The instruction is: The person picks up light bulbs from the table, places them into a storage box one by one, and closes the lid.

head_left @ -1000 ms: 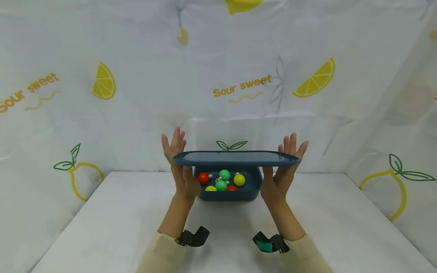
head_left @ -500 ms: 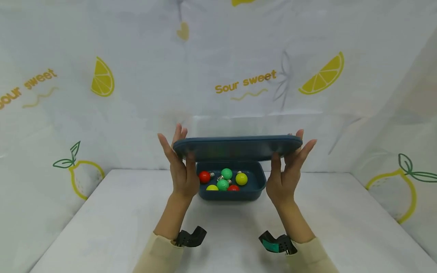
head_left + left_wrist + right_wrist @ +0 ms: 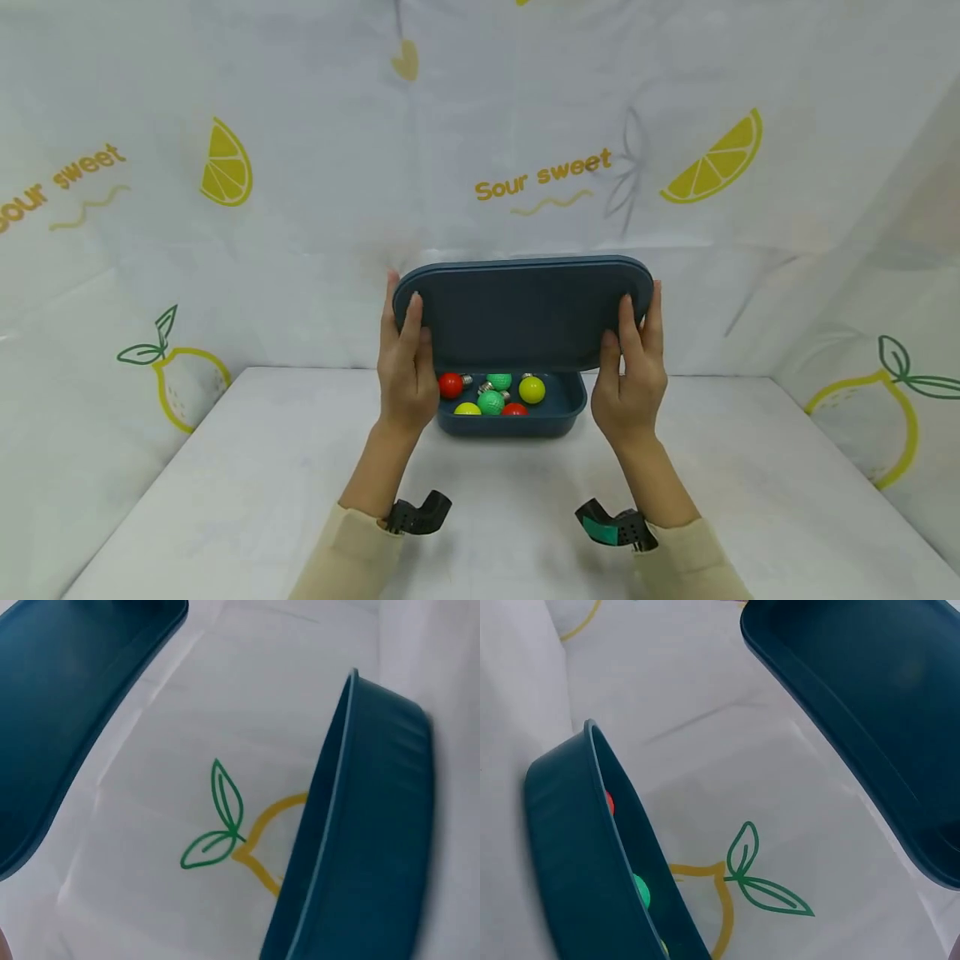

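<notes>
A dark blue oblong lid is held up in the air, its broad face turned to the head camera. My left hand grips its left end, and my right hand grips the right end, with fingertips on the facing side. Below and behind the lid, a matching dark blue box stands on the table. Small bulbs with metal screw bases lie inside it, among them a red bulb, a green bulb and a yellow bulb. The lid hides the box's back rim. Both wrist views show lid and box apart.
The white table extends to both sides of the box. Behind it hangs a pale sheet printed with lemons and lettering. A black strap device sits on the left wrist, and a black and green device on the right.
The lid has risen and tipped from nearly flat, seen edge-on, to nearly upright with its broad face showing. Both hands moved with it, their fingers closing in at its ends. The box stayed put.
</notes>
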`<act>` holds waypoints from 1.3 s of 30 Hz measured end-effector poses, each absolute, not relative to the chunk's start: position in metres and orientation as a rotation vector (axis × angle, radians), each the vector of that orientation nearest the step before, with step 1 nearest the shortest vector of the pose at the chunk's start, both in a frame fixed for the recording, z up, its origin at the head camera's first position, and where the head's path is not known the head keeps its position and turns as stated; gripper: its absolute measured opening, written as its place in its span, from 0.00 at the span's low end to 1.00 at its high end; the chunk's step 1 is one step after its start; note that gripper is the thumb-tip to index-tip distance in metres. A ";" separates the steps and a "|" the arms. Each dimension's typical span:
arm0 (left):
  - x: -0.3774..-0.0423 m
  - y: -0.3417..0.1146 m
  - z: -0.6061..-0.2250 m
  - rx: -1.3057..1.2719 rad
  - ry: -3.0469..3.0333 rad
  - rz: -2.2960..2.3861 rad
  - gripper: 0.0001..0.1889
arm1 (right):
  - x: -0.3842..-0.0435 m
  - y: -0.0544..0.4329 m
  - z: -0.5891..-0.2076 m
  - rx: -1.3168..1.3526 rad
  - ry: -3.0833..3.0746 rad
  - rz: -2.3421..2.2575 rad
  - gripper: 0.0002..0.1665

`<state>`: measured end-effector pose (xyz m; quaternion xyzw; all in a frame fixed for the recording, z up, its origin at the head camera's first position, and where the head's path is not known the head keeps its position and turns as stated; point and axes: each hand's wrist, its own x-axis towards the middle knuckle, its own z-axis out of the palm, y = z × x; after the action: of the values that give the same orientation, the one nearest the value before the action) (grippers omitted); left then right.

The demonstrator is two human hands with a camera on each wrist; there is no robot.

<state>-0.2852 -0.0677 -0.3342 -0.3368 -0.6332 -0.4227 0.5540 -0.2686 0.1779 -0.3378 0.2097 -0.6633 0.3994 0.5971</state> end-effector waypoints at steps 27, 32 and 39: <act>-0.306 -0.074 -0.377 -0.453 -2.129 -1.246 0.35 | -0.283 0.170 -0.376 0.362 -1.871 1.128 0.37; -0.308 -0.073 -0.388 -0.392 -2.318 -1.236 0.37 | -0.290 0.174 -0.389 0.264 -2.050 1.144 0.39; -0.311 -0.072 -0.399 -0.323 -2.457 -1.192 0.39 | -0.295 0.176 -0.401 0.148 -2.237 1.166 0.40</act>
<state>-0.3107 -0.0718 -0.3987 -0.1153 -0.8763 -0.4254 0.1947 -0.2953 0.1760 -0.4011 0.0560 -0.8438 0.4397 0.3026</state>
